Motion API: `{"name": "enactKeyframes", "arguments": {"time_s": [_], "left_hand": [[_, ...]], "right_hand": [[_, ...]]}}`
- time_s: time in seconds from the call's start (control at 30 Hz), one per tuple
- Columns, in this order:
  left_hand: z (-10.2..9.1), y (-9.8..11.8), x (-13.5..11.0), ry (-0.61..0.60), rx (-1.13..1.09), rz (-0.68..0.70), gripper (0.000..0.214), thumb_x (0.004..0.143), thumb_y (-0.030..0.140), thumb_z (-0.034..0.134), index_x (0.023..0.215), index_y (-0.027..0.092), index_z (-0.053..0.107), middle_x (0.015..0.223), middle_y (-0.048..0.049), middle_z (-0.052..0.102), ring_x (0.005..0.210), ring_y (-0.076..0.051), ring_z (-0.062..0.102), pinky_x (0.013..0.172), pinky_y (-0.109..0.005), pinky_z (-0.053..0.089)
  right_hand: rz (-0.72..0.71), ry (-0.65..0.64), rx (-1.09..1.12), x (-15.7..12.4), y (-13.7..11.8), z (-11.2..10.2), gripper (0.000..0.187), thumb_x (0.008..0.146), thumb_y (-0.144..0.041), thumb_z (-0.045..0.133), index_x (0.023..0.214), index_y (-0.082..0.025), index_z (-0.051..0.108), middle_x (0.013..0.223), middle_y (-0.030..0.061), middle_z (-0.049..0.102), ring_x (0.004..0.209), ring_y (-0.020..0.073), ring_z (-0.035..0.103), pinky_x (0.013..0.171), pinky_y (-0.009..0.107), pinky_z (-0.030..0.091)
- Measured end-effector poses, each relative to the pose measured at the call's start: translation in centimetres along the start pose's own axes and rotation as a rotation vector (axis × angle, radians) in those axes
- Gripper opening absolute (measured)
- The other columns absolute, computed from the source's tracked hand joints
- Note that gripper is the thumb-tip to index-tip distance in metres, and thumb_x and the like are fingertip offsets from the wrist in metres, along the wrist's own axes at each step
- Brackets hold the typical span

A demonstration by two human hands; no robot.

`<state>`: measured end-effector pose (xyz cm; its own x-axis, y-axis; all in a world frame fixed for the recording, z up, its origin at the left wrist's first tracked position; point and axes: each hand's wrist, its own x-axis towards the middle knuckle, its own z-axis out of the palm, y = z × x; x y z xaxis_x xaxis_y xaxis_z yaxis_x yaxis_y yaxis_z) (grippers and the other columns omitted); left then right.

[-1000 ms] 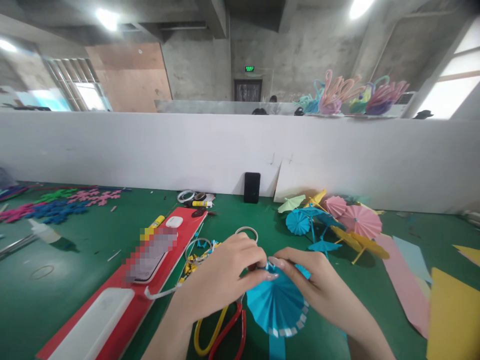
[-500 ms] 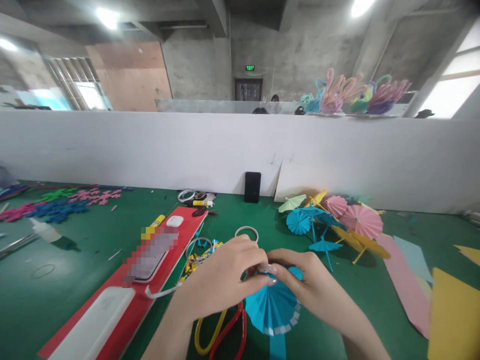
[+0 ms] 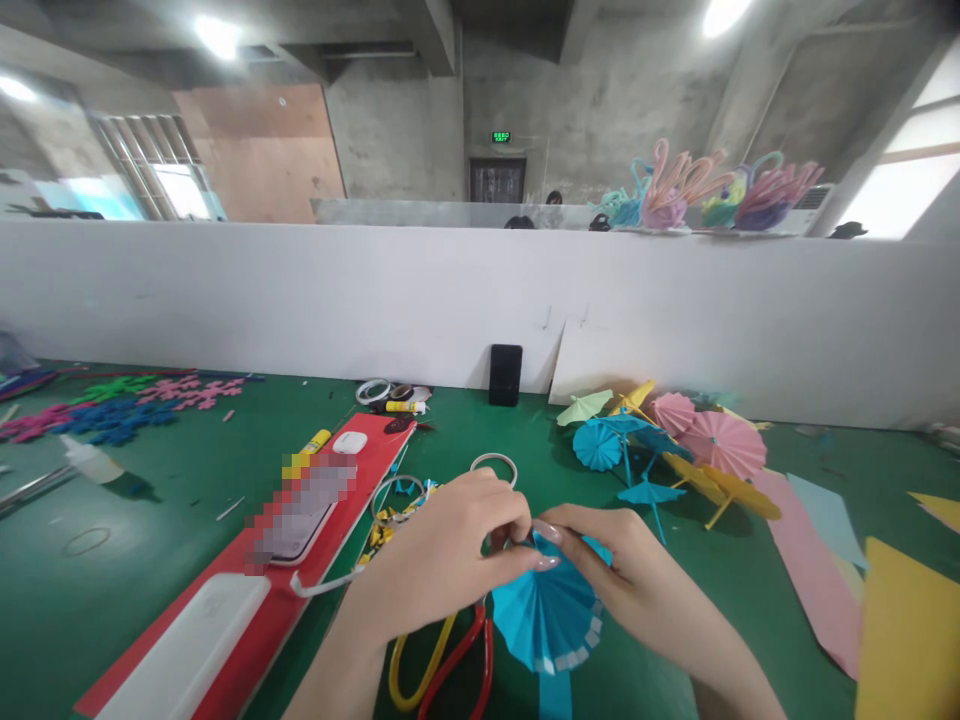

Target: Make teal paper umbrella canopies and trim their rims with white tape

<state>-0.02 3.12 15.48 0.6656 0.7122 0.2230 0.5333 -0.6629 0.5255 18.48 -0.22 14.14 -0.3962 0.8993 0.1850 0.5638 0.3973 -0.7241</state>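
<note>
A pleated blue paper fan [image 3: 544, 615], with pale squares along its lower rim, hangs between my hands over the green table. My left hand [image 3: 469, 540] is closed, thumb and fingers pinching the fan's top edge. From the other side my right hand [image 3: 600, 545] pinches the same upper part, its fingertips close to the left thumb. The exact spot they hold is partly hidden by the fingers. Below the fan lies a blue paper strip [image 3: 555, 695]. Scissors with red and yellow handles [image 3: 480, 665] rest left of it.
Small paper umbrellas [image 3: 724, 445] stand at the right, near coloured paper sheets [image 3: 907, 630]. On the left, a red board [image 3: 187, 625] carries a phone and a white case. Tape rings [image 3: 495, 465] and paper scraps lie nearby; a white partition [image 3: 300, 300] closes the back.
My right fingertips have shifted slightly up and apart from the left thumb, showing more of the fan's top. The fan stays in nearly the same place.
</note>
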Motion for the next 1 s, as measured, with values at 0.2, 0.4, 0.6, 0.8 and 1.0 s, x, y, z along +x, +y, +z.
{"name": "enactKeyframes", "arguments": {"time_s": [0.2, 0.4, 0.6, 0.8, 1.0], "left_hand": [[0.3, 0.1, 0.1, 0.02, 0.034, -0.062, 0.02, 0.081, 0.022, 0.059, 0.069, 0.019, 0.044, 0.071, 0.0041, 0.047, 0.068, -0.012, 0.046, 0.058, -0.023, 0.033], [0.2, 0.1, 0.3, -0.021, 0.065, 0.039, 0.02, 0.085, 0.016, 0.053, 0.067, 0.019, 0.046, 0.07, 0.003, 0.048, 0.073, -0.014, 0.045, 0.061, -0.025, 0.035], [-0.1, -0.3, 0.1, -0.016, 0.051, 0.06, 0.023, 0.088, 0.019, 0.051, 0.066, 0.019, 0.044, 0.068, 0.0033, 0.045, 0.071, -0.013, 0.043, 0.061, -0.025, 0.034], [-0.4, -0.4, -0.2, -0.028, 0.026, 0.049, 0.022, 0.089, 0.022, 0.053, 0.069, 0.019, 0.044, 0.07, 0.0038, 0.046, 0.073, -0.013, 0.043, 0.063, -0.024, 0.033], [-0.2, 0.1, 0.2, -0.096, 0.034, 0.073, 0.027, 0.086, 0.025, 0.059, 0.065, 0.019, 0.043, 0.069, 0.0042, 0.045, 0.071, -0.012, 0.043, 0.064, -0.023, 0.033]], "right_hand": [[-0.007, -0.007, -0.05, -0.2, -0.3, 0.5, 0.042, 0.098, -0.037, 0.028, 0.071, -0.019, 0.054, 0.066, -0.0017, 0.055, 0.057, 0.0108, 0.043, 0.054, 0.022, 0.037], [-0.002, 0.04, -0.059, -0.2, -0.2, 0.8, 0.045, 0.098, -0.039, 0.029, 0.07, -0.019, 0.058, 0.059, -0.0017, 0.056, 0.053, 0.0116, 0.047, 0.05, 0.022, 0.039], [0.008, 0.035, 0.11, 0.0, 0.4, -0.2, 0.029, 0.094, -0.035, 0.042, 0.107, -0.024, 0.066, 0.095, 0.0023, 0.07, 0.082, 0.0175, 0.064, 0.069, 0.024, 0.05], [-0.045, 0.059, -0.02, -0.7, 0.5, -0.6, 0.027, 0.095, -0.029, 0.04, 0.104, -0.027, 0.066, 0.089, 0.0001, 0.071, 0.073, 0.016, 0.062, 0.061, 0.022, 0.047], [-0.017, -0.017, -0.044, -0.8, -0.1, 0.0, 0.027, 0.095, -0.016, 0.036, 0.089, -0.024, 0.061, 0.08, -0.0017, 0.066, 0.07, 0.0146, 0.058, 0.063, 0.023, 0.045]]}}
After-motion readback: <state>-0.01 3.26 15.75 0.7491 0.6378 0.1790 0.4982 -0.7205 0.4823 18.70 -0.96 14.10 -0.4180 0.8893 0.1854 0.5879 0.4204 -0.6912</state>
